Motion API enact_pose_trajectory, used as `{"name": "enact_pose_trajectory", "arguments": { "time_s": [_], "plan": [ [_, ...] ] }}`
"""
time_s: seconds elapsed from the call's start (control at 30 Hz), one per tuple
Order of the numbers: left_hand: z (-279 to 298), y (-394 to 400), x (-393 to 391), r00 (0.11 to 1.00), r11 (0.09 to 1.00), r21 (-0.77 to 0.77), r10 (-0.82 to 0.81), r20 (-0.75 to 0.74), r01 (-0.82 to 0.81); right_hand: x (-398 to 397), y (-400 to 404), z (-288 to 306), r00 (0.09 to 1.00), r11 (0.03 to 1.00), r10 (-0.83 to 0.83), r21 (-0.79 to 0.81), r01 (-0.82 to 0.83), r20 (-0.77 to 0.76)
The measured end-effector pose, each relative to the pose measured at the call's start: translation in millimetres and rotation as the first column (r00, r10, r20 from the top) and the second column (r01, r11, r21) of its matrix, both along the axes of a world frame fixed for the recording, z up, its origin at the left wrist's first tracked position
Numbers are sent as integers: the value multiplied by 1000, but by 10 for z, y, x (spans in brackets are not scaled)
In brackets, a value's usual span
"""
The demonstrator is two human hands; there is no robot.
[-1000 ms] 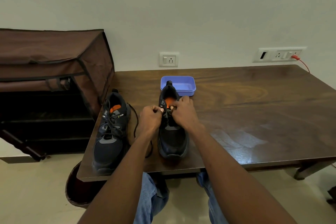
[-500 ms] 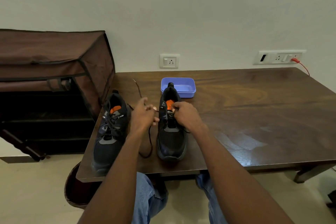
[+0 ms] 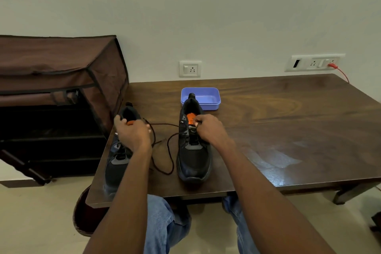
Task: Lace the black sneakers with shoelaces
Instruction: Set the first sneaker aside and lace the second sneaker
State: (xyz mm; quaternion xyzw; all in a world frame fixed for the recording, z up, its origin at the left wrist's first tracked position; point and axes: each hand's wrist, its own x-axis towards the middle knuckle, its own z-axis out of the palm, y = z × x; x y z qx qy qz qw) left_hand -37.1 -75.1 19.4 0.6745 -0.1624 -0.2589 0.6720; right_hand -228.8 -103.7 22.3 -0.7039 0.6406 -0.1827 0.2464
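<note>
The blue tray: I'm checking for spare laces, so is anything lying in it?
No, the blue tray shows only its bare floor, with the right sneaker's heel standing in front of it.

The left hand (image 3: 132, 135) covers the middle of the left sneaker (image 3: 118, 163), so its eyelets can't be read; the lace (image 3: 162, 150) vanishes under curled fingers, grip unclear. The right hand (image 3: 210, 130) hides the right sneaker's (image 3: 193, 159) upper lacing. The brown rack (image 3: 57, 80) runs off the left edge, and the surface (image 3: 288, 130) off the right

Two sneakers (image 3: 193, 150) (image 3: 117, 163), two hands (image 3: 133, 135) (image 3: 210, 130) — one blue tray (image 3: 210, 103).
</note>
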Motion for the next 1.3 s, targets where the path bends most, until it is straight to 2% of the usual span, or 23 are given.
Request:
{"name": "enact_pose_trajectory", "arguments": {
  "time_s": [0.03, 0.07, 0.13, 0.17, 0.2, 0.23, 0.27, 0.33, 0.4, 0.43, 0.5, 0.67, 0.73, 0.77, 0.83, 0.93, 1.0, 1.1, 1.17, 1.23, 1.3],
  "plan": [
    [6, 18, -72, 974, 994, 44, -106, 202, 99, 11, -8, 7, 1000, 1000, 6, 4, -6, -8],
    [-6, 15, -162, 895, 960, 121, -279, 349, 252, 15, -8, 12, 1000, 1000, 7, 7, -7, -16],
    [-39, -22, -330, 661, 783, 358, -622, 420, 509, 17, -7, 7, 999, 1000, 11, 9, -11, -31],
    [-78, -42, -382, 557, 690, 461, -723, 409, 558, 18, -3, 2, 999, 1000, 16, 10, -16, -35],
    [-102, -39, -416, 495, 637, 517, -771, 402, 572, 14, 1, -4, 999, 1000, 16, 11, -16, -33],
    [-130, -44, -423, 482, 627, 529, -779, 402, 573, 10, 1, -6, 999, 1000, 13, 12, -13, -29],
    [-139, -41, -422, 507, 643, 505, -766, 396, 576, 4, 3, -3, 1000, 1000, 9, 11, -9, -29],
    [-112, -34, -392, 605, 717, 429, -695, 388, 549, -13, -5, 0, 1000, 1000, 1, 11, -1, -30],
    [-85, -28, -337, 719, 820, 361, -567, 402, 445, -26, -9, 9, 1000, 1000, 1, 16, -1, -29],
    [-80, -24, -318, 749, 856, 339, -510, 423, 391, -27, -9, 11, 999, 1000, 5, 12, -5, -37],
    [-68, -8, -304, 752, 884, 324, -459, 473, 336, -13, -5, 17, 998, 1000, 16, 4, -16, -67],
    [-31, 50, -294, 707, 858, 424, -490, 509, 290, 18, 32, 34, 998, 1000, 10, 15, -9, -66],
    [-28, 62, -229, 720, 882, 385, -451, 528, 270, 13, 45, 27, 998, 1000, 22, 7, -22, -56],
    [-26, 59, -205, 728, 884, 350, -458, 511, 311, 3, 44, 16, 998, 1000, 29, -1, -29, -52],
    [-7, 60, -205, 679, 823, 346, -567, 466, 450, -12, 45, 3, 998, 999, 39, -9, -40, -46],
    [-41, 70, -261, 462, 620, 537, -785, 413, 572, -20, 52, 7, 998, 999, 48, -14, -48, -43],
    [-96, 52, -263, 362, 532, 613, -847, 390, 584, -18, 55, 4, 998, 999, 44, -20, -45, -45],
    [-105, 24, -245, 359, 563, 630, -826, 434, 535, -23, 66, 2, 997, 998, 61, -4, -61, -51],
    [-63, 27, -220, 407, 535, 609, -844, 351, 585, -4, 90, 14, 1000, 999, 14, -46, -14, -8],
    [10, 84, -184, 417, 450, 556, -888, 195, 698, 29, 123, 45, 996, 986, -86, -143, 84, -9],
    [105, 163, -145, 326, 303, 494, -944, 40, 815, 62, 146, 100, 986, 979, -167, -120, 164, -10]
  ]
}}
